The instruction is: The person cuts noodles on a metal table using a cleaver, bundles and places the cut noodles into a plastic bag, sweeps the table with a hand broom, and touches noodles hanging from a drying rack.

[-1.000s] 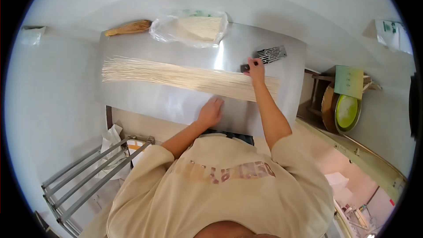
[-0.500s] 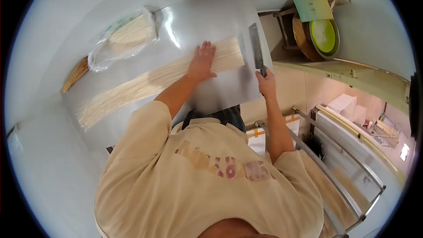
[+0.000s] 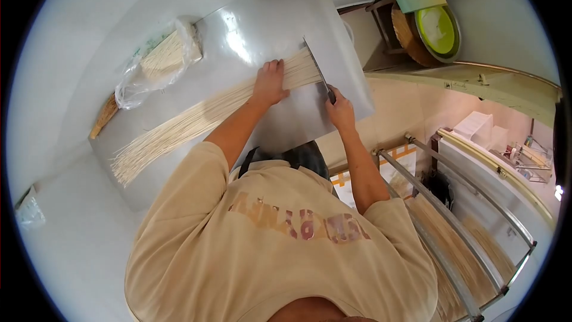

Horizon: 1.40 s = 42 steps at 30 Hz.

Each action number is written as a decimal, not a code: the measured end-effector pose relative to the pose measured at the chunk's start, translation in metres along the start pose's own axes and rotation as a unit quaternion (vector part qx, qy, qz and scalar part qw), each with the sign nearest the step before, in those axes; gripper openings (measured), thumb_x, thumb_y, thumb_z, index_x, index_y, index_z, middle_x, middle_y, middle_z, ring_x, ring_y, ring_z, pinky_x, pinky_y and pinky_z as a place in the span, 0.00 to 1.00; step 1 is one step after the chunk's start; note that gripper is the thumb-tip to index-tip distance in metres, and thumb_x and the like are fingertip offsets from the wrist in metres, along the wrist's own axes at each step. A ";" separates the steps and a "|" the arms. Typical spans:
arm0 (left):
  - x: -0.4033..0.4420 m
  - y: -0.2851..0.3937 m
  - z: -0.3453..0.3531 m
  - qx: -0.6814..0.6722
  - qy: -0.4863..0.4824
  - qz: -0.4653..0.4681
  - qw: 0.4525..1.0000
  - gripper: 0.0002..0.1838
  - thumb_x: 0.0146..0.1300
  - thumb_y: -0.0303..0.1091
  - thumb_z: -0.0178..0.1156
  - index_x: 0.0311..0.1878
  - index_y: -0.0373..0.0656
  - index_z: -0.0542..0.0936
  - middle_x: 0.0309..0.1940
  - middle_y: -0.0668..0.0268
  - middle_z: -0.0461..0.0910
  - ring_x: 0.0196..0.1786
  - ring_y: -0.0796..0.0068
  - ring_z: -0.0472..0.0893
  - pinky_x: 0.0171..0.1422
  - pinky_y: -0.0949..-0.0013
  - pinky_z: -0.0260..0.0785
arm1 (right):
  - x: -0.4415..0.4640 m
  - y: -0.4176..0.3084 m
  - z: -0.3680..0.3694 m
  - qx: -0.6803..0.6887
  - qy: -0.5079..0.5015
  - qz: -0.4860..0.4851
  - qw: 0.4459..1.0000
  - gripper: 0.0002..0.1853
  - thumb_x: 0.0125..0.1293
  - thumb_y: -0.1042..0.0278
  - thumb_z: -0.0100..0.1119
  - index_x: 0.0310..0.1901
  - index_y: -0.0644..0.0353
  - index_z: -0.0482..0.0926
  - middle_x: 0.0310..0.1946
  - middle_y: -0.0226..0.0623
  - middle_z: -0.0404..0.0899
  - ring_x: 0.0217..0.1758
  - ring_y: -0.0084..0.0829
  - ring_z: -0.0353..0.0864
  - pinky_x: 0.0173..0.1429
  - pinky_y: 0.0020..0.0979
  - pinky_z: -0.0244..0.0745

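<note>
Pale dry noodle strands (image 3: 196,112) lie in a long band across the metal table (image 3: 274,15). My left hand (image 3: 270,82) rests on the band near its right end, its fingers bent over the strands. In my right hand (image 3: 339,108) is the handle of a long knife (image 3: 317,64). The blade stands on edge across the right end of the strands, close to their tips. Whether it touches them or the tabletop cannot be told.
At the table's upper left are a clear plastic bag (image 3: 162,62) of noodles and a straw brush (image 3: 106,114). A green bowl (image 3: 437,30) sits at the upper right. Lower right stands a metal rack (image 3: 453,217) beside more strands.
The view has turned. My left hand has moved onto the strands. My right hand first held a dark tool beside a slotted one; now it holds the knife, which has moved left onto the strands' end.
</note>
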State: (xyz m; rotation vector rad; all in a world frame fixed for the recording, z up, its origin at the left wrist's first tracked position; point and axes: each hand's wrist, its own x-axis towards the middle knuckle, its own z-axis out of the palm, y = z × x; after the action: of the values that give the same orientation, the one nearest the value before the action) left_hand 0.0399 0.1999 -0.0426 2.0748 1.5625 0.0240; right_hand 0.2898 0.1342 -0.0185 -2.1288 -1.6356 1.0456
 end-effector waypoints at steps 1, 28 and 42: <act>0.000 0.000 0.001 0.000 0.005 -0.003 1.000 0.54 0.45 0.45 0.76 0.75 0.35 0.62 0.69 0.53 0.65 0.72 0.53 0.63 0.76 0.53 0.59 | -0.002 -0.003 -0.003 0.000 -0.008 0.000 1.000 0.28 0.61 0.64 0.57 0.66 0.45 0.77 0.41 0.55 0.85 0.48 0.57 0.84 0.55 0.50 0.78; -0.001 0.003 0.002 0.003 0.033 -0.009 0.999 0.47 0.45 0.39 0.75 0.71 0.35 0.68 0.63 0.57 0.69 0.68 0.54 0.67 0.71 0.53 0.65 | 0.007 -0.038 0.000 -0.123 -0.015 -0.002 0.992 0.17 0.70 0.59 0.52 0.50 0.64 0.77 0.39 0.57 0.85 0.46 0.58 0.84 0.53 0.54 0.78; 0.126 0.020 -0.015 0.002 -0.091 0.015 0.996 0.22 0.74 0.49 0.45 0.61 0.52 0.80 0.54 0.50 0.82 0.61 0.49 0.77 0.56 0.47 0.74 | 0.018 -0.031 0.017 -0.108 -0.014 0.030 0.994 0.16 0.67 0.61 0.55 0.48 0.64 0.78 0.39 0.58 0.84 0.47 0.58 0.84 0.55 0.53 0.78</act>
State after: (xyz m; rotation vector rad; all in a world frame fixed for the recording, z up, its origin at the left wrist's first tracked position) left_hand 0.0941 0.3148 -0.0591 2.0419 1.4227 -0.1546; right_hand 0.2580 0.1570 -0.0189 -2.3226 -1.7794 0.9578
